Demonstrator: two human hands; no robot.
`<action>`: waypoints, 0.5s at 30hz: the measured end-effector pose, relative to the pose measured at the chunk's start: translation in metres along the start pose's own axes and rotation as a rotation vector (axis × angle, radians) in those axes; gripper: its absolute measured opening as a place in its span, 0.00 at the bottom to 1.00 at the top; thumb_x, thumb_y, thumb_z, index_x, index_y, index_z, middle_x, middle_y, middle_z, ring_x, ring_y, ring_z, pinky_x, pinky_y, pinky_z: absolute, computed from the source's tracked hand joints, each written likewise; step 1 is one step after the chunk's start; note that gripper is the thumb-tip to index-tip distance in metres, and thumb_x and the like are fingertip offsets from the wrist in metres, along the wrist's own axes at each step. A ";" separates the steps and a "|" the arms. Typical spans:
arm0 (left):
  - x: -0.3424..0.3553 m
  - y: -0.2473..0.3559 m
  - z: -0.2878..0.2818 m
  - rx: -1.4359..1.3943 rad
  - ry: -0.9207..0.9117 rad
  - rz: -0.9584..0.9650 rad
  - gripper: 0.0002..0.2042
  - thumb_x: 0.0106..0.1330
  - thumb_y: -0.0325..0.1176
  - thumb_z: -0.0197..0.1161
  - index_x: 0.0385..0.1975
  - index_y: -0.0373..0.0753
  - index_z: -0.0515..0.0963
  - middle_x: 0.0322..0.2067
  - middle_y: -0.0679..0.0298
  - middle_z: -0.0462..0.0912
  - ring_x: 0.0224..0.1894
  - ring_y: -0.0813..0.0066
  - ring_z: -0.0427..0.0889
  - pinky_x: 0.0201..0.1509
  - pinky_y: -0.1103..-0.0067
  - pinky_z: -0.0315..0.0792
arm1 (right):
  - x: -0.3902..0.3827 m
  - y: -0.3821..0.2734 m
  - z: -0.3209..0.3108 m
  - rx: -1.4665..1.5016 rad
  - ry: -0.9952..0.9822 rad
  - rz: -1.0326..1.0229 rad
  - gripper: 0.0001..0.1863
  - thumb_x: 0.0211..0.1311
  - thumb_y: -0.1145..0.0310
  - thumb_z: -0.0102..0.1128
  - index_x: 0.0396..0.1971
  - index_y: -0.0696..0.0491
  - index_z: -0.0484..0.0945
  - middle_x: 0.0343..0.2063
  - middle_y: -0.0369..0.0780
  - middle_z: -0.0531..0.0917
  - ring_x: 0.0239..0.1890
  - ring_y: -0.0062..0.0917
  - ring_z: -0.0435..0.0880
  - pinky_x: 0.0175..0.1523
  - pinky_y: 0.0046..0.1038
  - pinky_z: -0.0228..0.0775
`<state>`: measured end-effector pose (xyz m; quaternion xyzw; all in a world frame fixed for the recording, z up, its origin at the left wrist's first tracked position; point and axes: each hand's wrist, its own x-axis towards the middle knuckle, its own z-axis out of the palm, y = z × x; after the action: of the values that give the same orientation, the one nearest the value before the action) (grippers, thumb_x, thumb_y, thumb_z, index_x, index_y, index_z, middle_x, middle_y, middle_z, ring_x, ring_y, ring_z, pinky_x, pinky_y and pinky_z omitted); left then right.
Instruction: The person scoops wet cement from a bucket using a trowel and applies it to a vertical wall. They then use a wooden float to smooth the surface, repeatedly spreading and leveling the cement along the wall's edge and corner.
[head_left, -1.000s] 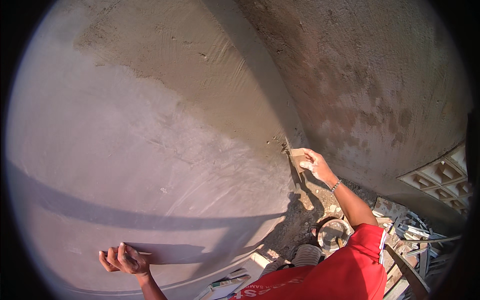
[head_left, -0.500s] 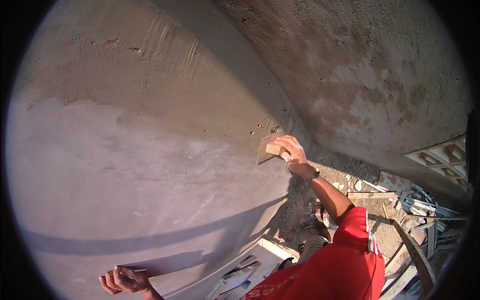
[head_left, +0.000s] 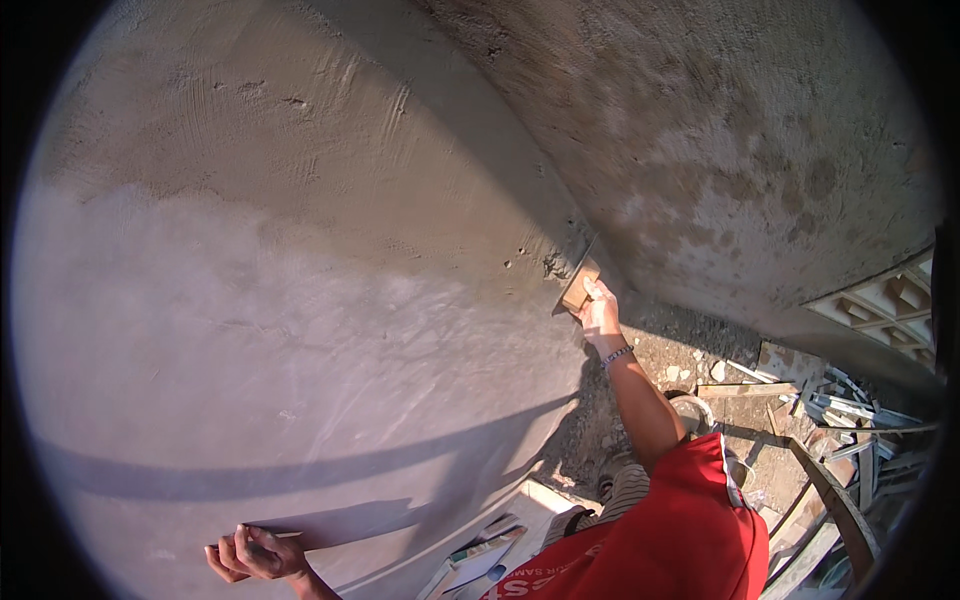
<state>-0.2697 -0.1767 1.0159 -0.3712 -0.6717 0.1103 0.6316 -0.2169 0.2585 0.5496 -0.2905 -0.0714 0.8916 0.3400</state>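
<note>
My right hand [head_left: 600,312] grips the wooden block handle of a plastering float [head_left: 581,287]. The float's thin plate is tilted nearly edge-on, close to the corner between two plastered walls. Just left of it, a rough patch with small pits [head_left: 555,264] marks the left wall [head_left: 300,350]. That wall is darker and scored above, paler and smoother below. Low at the left, my left hand [head_left: 255,553] is closed beside the wall, its fingers curled. A thin dark edge shows by them, but I cannot make out what they hold.
The right wall [head_left: 740,150] is rough and blotchy, with a patterned vent block [head_left: 885,310] low down. Wood scraps [head_left: 860,420] and a long plank [head_left: 833,500] litter the ground at right. A white board with tools [head_left: 485,555] lies below.
My right hand has moved the float right, toward the corner, and turned it from flatter against the wall to nearly edge-on. My left hand has shifted slightly right, still curled.
</note>
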 end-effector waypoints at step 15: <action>-0.004 -0.004 -0.005 -0.067 -0.037 -0.001 0.05 0.64 0.23 0.59 0.37 0.32 0.79 0.43 0.51 0.74 0.64 0.49 0.57 0.49 0.67 0.68 | -0.207 -0.069 0.250 -0.549 -0.582 -0.796 0.29 0.64 0.70 0.59 0.64 0.60 0.64 0.55 0.50 0.77 0.58 0.30 0.76 0.63 0.30 0.64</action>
<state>-0.2670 -0.1830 1.0162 -0.3895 -0.6869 0.0944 0.6063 -0.1952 0.1947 0.8746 -0.0614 -0.4957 0.6865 0.5284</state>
